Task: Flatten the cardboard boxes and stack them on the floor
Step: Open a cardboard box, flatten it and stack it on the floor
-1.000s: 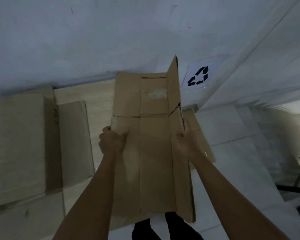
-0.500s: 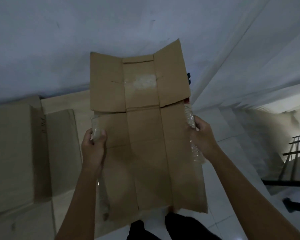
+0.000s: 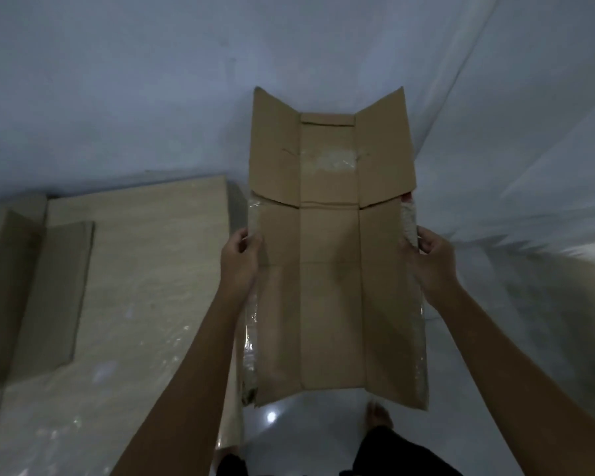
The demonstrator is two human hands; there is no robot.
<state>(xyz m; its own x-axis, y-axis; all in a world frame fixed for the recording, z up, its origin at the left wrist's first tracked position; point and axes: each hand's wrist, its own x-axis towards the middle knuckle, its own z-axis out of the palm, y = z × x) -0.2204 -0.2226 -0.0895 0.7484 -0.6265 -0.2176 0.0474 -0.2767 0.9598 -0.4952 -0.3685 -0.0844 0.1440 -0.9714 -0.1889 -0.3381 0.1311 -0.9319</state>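
Behind cardboard box (image 3: 330, 269) | fingertips of left hand (image 3: 239, 255), right hand (image 3: 430, 259) hidden

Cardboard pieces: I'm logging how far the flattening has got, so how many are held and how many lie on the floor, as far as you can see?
Held cardboard box, gripped by left hand and right hand: 1
Large flattened sheet on floor: 1
Smaller cardboard pieces on it at left: at least 2, edges unclear
Total: at least 4

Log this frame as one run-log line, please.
stage: carrying | left hand: grips flattened box left edge | right hand: grips right edge | cardboard stack: on floor, left
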